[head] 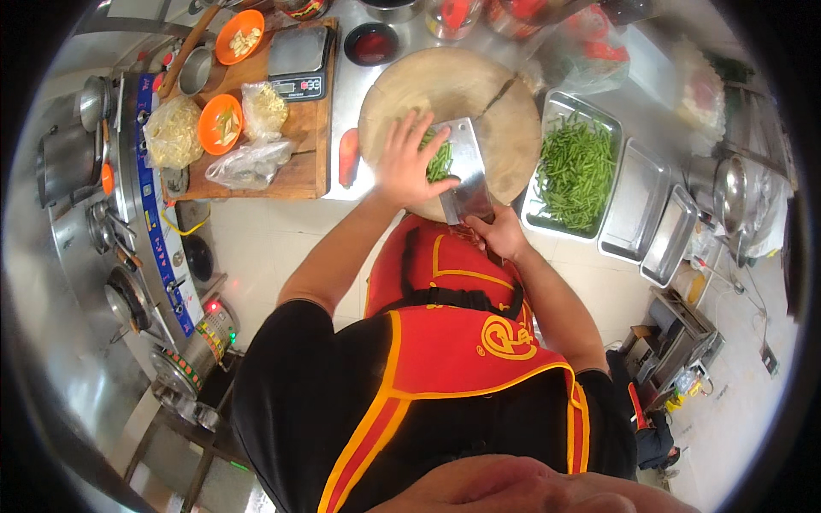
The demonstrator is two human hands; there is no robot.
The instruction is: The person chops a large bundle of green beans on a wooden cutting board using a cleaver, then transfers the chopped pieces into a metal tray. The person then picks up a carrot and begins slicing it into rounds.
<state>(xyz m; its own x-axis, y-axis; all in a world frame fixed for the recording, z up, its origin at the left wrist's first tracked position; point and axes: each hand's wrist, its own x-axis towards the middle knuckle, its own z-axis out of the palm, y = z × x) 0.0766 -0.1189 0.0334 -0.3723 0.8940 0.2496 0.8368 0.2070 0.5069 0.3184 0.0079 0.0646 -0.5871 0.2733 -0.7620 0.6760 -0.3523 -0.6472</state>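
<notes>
My right hand (pixel 501 233) grips the handle end of a broad metal cleaver (pixel 467 154). Its blade lies over the round wooden chopping block (pixel 513 128), pointing away from me. Spread across the block's left part is my left hand (pixel 407 160), fingers apart, with its thumb and a fingertip at the blade's left edge. Between that hand and the blade sits a small heap of cut green beans (pixel 440 158), partly hidden by my fingers. To the block's right, a metal tray (pixel 533 221) holds a large pile of cut green beans (pixel 575 173).
Two metal trays (pixel 635 199) (pixel 669 235) stand farther right. A carrot (pixel 348 157) lies left of the block. The wooden board (pixel 308 170) bears a digital scale (pixel 298 61), orange bowls (pixel 240 37) (pixel 220 124) and plastic bags (pixel 249 165). Another person (pixel 651 439) is at the lower right.
</notes>
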